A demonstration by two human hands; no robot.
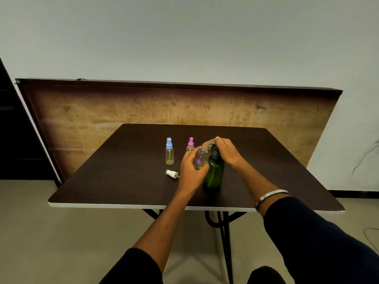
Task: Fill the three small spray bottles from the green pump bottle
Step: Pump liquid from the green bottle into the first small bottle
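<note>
Counter (114, 160): dark brown top, white front edge, black folding legs (224, 232) beneath. Second tabletop (102, 111), worn tan underside with dark border, stands on edge against a pale wall (184, 37) just behind the counter. Floor (61, 232) beige. Dark panel (12, 130) at far left. Thin cable (363, 158) hangs on the wall at right.

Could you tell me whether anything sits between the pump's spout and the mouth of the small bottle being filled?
Nothing visible does. The left hand tilts the uncapped flowered bottle so its open neck meets the spout of the green pump bottle, which the right hand presses. Its white spray cap lies aside.
</note>
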